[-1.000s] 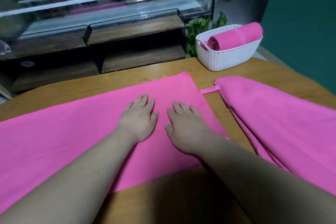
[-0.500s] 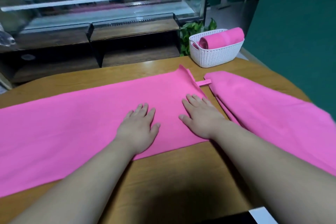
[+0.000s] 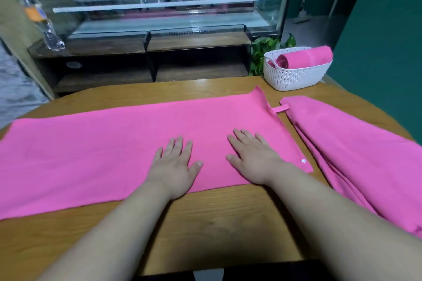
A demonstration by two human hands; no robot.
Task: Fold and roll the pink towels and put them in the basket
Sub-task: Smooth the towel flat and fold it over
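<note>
A long pink towel (image 3: 91,157), folded into a strip, lies flat across the wooden table (image 3: 217,230). My left hand (image 3: 174,167) and my right hand (image 3: 253,159) press flat on its right part, fingers straight and spread. A small pink loop (image 3: 282,108) sticks out at the towel's right end. A second pink towel (image 3: 356,153) lies loosely folded to the right, apart from the first. At the far right corner stands a white woven basket (image 3: 296,75) holding a rolled pink towel (image 3: 306,57).
Behind the table stands a glass display case (image 3: 159,2) over dark wooden shelves (image 3: 148,61). A green plant (image 3: 262,50) sits beside the basket. A plastic bottle (image 3: 41,18) is at the far left. A green wall (image 3: 383,52) rises on the right.
Both hands have slid toward me and to the right along the towel, staying flat. The view has pulled back, so more of the strip's left part shows.
</note>
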